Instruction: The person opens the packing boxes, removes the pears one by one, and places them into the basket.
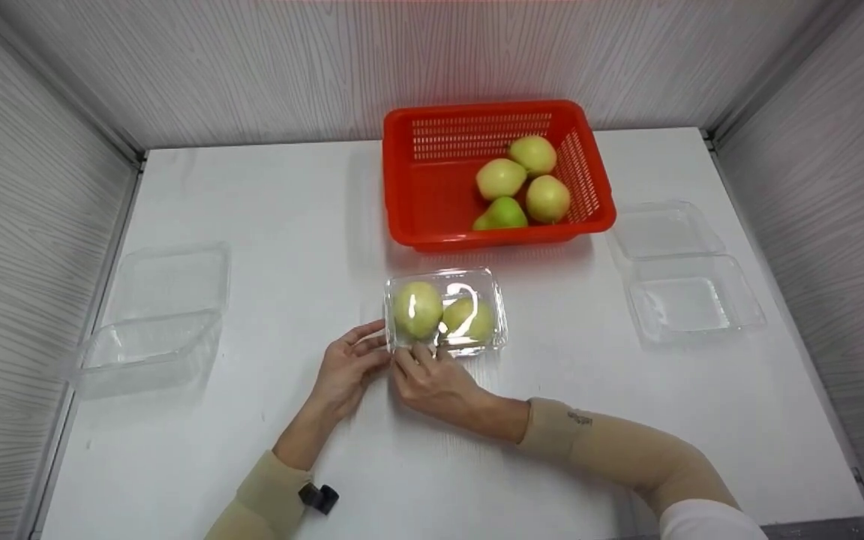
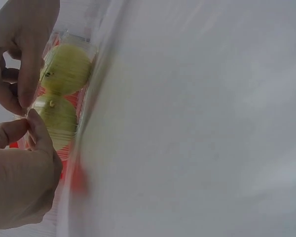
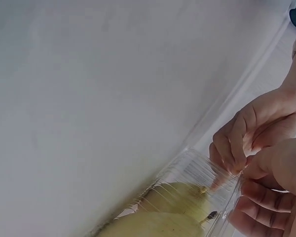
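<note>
A clear plastic clamshell box (image 1: 443, 272) stands in the middle of the table with its lid down. Two yellow-green pears, a left one (image 1: 418, 310) and a right one (image 1: 469, 321), lie inside it. At the front left corner, my left hand (image 1: 346, 371) pinches the box's rim between thumb and fingertips. My right hand (image 1: 436, 382) pinches the front rim right beside it, its other fingers curled. The left wrist view shows the fingertips of both hands meeting at the rim, beside the pears (image 2: 66, 69).
Behind the box stands a red basket (image 1: 398, 187) with several yellow pears (image 1: 501, 180) and a greener pear (image 1: 505, 214). An unfolded clear clamshell box (image 1: 151, 345) lies at the left, another clear box (image 1: 687, 300) at the right. Walls border the table's back and sides.
</note>
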Demonstrator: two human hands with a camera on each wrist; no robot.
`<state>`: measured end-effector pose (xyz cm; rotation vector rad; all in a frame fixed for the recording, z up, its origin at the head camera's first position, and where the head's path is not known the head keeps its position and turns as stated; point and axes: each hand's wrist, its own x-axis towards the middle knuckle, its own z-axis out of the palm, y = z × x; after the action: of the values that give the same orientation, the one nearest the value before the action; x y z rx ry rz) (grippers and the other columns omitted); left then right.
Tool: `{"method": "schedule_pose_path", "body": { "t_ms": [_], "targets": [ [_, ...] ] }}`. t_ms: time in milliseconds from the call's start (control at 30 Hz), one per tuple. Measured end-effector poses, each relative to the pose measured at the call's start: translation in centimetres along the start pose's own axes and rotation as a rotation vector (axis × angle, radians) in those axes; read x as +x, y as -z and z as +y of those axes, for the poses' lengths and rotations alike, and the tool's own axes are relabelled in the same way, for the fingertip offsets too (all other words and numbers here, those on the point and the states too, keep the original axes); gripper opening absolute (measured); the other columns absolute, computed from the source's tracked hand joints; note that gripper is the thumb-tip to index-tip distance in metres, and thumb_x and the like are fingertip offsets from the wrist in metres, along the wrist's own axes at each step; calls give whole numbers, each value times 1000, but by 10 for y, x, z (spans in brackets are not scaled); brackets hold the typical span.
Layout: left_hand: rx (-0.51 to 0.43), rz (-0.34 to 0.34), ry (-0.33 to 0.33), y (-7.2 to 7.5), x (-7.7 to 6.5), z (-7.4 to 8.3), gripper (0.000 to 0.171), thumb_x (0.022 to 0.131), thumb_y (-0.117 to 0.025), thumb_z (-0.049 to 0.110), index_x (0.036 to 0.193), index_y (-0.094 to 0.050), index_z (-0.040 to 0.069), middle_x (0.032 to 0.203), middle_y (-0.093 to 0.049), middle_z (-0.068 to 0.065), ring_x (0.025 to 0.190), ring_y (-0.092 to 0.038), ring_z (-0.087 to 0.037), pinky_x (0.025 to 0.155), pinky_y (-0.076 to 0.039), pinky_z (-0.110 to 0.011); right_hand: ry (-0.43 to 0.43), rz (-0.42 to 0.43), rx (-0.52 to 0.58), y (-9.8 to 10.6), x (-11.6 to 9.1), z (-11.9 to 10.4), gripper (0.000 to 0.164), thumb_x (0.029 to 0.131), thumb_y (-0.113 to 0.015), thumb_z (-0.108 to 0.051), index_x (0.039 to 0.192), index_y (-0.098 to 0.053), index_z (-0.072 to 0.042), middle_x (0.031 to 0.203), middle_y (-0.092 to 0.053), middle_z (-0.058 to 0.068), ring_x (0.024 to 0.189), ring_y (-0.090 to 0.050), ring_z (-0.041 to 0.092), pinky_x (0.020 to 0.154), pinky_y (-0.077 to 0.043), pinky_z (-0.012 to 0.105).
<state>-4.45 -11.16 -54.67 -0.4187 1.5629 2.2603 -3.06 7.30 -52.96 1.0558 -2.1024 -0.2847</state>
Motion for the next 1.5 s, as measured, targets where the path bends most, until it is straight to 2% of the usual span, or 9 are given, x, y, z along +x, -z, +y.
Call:
{"method": "schedule_pose_path", "body": {
  "t_ms": [167,533,867,1133,1500],
  "targets": [
    [-8,-27,5,1,-1,0,53,93,-64,-13,144,-52,-4,108,-72,-3,96,-72,-12,77,-62,-19,24,28,-41,-3,2,-2,38,106,-41,-8,83,-70,-19,86,-61,-4,68,-55,9,47,-44,20],
    [-18,-3,11,1,0,-1,51,93,-65,-14,143,-54,-4,105,-73,-3,95,-72,-12,75,-62,-19,101,38,-46,-9,2,3,41,108,-35,-8,86,-68,-18,84,-57,-5,71,-51,8,54,-46,16],
    [-50,18,13,-2,-1,1,51,93,-64,-16,142,-54,-5,104,-73,-3,94,-73,-12,76,-63,-21,137,66,-39,-15,0,8,40,105,-32,-5,89,-68,-15,84,-60,-4,72,-55,9,61,-52,18],
    [-39,19,3,-3,-2,1,50,94,-62,-16,142,-55,-4,107,-73,-5,95,-73,-13,78,-64,-21,128,82,-35,-20,-2,10,38,102,-34,-4,89,-67,-15,83,-59,-4,73,-55,10,64,-53,18],
    [-30,35,2,-3,-1,-1,50,95,-62,-14,143,-55,-4,104,-73,-4,92,-73,-11,78,-64,-20,98,98,-11,-14,4,16,36,104,-37,-4,92,-70,-13,84,-61,-3,71,-57,10,60,-50,17]
  ]
}}
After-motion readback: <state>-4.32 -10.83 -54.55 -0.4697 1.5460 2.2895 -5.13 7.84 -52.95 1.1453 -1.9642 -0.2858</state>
